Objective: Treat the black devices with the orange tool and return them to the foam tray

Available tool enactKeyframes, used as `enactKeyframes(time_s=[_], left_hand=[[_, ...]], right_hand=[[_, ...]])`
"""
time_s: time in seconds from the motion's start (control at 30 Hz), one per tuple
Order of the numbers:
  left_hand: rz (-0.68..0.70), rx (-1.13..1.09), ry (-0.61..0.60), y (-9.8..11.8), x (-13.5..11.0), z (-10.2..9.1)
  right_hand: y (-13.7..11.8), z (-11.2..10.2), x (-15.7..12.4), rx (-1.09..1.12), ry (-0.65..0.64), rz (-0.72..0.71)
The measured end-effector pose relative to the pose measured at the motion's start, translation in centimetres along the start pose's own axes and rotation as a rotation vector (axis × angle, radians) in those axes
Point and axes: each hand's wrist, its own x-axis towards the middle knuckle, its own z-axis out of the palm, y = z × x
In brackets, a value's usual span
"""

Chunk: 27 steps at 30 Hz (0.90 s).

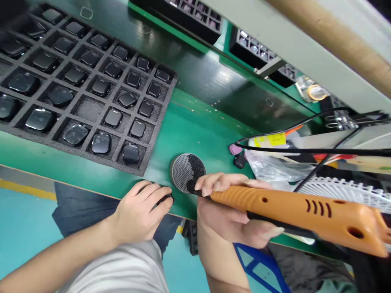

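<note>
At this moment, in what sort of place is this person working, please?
Probably an electronics workshop or a small assembly station. A dark foam tray holds rows of small black devices in compartments, the work surface is green, and the right hand grips an orange tool.

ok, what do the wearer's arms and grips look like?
Left forearm and right forearm are bare, no sleeves in view. Left grip and right grip are ungloved hands; no rings, watches or markings show. Pale grey top at the torso.
</note>
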Motion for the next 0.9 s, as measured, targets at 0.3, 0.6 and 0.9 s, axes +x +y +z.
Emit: enactKeyframes(time_s=[0.3,0.6,0.9], left_hand=[[0.029,0.026,-0.045,0.0,0.0,-0.3],[-0.024,0.049,0.101,0.3,0.3,0.4],[-0.034,0.036,0.098,0.4,0.4,0.4]], right_hand=[[0.1,0.0,0.0,-0.012,0.003,-0.005],[-4.1,1.4,-1.6,-0.092,-0.054,0.073],[-3.0,1.4,-2.4,-0.095,-0.106,0.086]])
